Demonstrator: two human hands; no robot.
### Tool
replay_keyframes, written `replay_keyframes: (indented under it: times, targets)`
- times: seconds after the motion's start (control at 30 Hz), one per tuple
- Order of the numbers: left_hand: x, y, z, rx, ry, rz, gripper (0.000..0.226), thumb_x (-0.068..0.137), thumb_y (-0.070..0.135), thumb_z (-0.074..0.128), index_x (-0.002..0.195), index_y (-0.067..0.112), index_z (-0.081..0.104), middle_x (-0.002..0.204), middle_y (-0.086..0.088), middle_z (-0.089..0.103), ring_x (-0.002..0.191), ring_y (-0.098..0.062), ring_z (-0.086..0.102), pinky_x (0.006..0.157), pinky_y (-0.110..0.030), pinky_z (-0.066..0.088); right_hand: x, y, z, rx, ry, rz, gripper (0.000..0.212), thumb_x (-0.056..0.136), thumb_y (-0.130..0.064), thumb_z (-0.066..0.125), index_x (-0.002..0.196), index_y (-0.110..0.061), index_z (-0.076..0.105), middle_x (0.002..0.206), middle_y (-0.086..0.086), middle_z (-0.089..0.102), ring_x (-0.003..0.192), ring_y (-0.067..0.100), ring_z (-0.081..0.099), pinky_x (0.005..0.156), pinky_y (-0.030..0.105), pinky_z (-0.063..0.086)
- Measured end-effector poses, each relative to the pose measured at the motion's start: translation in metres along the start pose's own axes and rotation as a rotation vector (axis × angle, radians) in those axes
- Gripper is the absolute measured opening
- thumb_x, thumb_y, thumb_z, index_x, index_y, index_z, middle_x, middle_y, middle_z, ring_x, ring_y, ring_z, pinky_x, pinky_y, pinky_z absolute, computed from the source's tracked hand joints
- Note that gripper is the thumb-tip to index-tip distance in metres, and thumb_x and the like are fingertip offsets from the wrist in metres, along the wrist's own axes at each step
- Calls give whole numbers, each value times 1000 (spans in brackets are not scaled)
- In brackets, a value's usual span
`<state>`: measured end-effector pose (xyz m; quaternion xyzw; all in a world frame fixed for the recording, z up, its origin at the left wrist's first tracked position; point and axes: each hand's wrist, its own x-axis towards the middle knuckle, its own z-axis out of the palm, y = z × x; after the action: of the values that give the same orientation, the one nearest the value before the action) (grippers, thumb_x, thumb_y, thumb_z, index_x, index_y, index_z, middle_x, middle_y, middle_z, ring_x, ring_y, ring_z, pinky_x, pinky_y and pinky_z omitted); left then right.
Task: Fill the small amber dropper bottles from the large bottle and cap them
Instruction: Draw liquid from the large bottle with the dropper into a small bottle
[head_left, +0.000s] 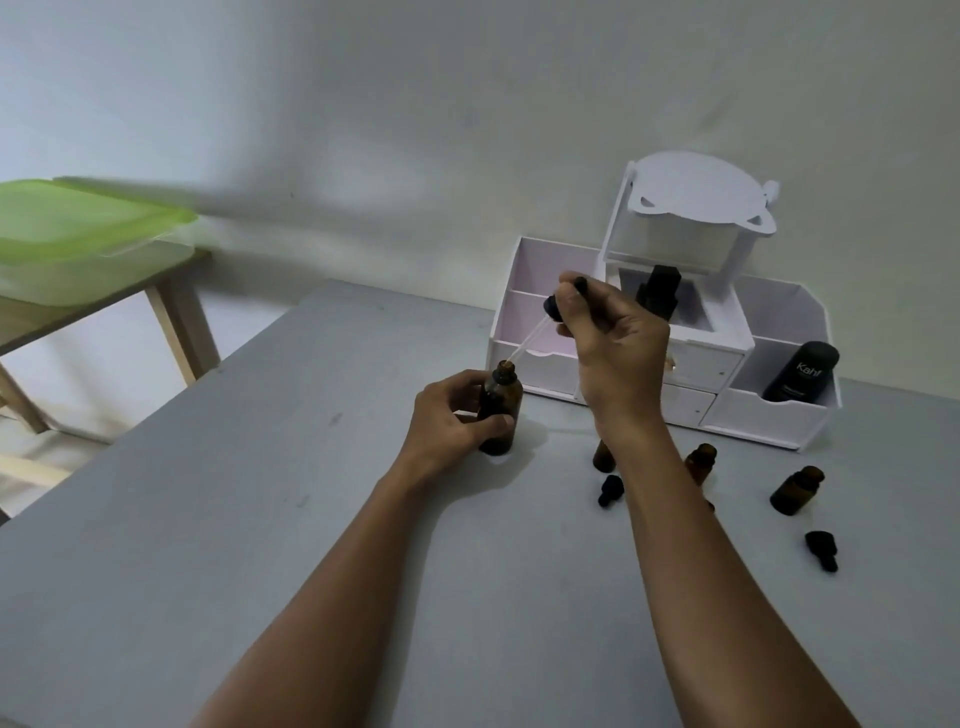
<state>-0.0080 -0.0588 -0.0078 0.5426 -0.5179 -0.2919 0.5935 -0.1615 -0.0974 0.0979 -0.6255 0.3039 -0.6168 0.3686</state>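
Note:
My left hand (454, 421) grips the large amber bottle (500, 402), which stands upright on the grey table (260, 519). My right hand (613, 343) pinches a black dropper cap (558, 304) above it; the clear glass pipette (524, 345) slants down with its tip at the bottle's open mouth. Three small amber bottles stand uncapped to the right: one (602, 454) partly behind my right forearm, one (698, 462) and one (795, 491). Two loose black dropper caps lie on the table, one (610, 491) near my forearm and one (822, 550) further right.
A white desk organiser (545, 364) with drawers and a small mirror stands at the back of the table. It holds a black bottle (800, 371) on the right and a dark bottle (658, 293) in the middle. A green-lidded box (78, 234) rests on a wooden table at left.

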Motion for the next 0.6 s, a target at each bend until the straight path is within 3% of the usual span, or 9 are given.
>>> replay_keyframes:
  times: [0.2, 0.33, 0.43, 0.6]
  targets:
    - [-3, 2, 0, -16, 12, -8, 38, 68, 11, 79, 106, 17, 75, 95, -2, 77, 91, -13, 73, 73, -20, 54, 3, 10, 12, -141, -106, 0, 21, 91, -23, 71, 106, -9, 76, 94, 2, 77, 87, 10, 74, 82, 27, 60]
    - [-1, 0, -3, 9, -5, -18, 41, 65, 11, 79, 105, 18, 76, 95, -4, 78, 92, -18, 74, 80, -31, 58, -1, 25, 14, -203, -196, 66, 16, 90, -20, 72, 99, -8, 78, 86, 2, 78, 81, 12, 74, 78, 18, 57]
    - [1, -1, -10, 20, -37, -28, 44, 63, 9, 79, 107, 14, 75, 96, -5, 79, 93, -20, 75, 88, -40, 60, -2, 33, 13, -260, -239, 75, 17, 89, -22, 73, 98, -9, 79, 87, 0, 77, 81, 8, 73, 77, 12, 53]
    - [0, 1, -15, -3, -68, -41, 47, 63, 8, 79, 109, 11, 76, 98, -8, 79, 93, -21, 75, 89, -40, 60, -3, 37, 14, -299, -283, 67, 14, 88, -21, 73, 98, -12, 79, 87, -4, 77, 78, -1, 69, 74, 14, 54]
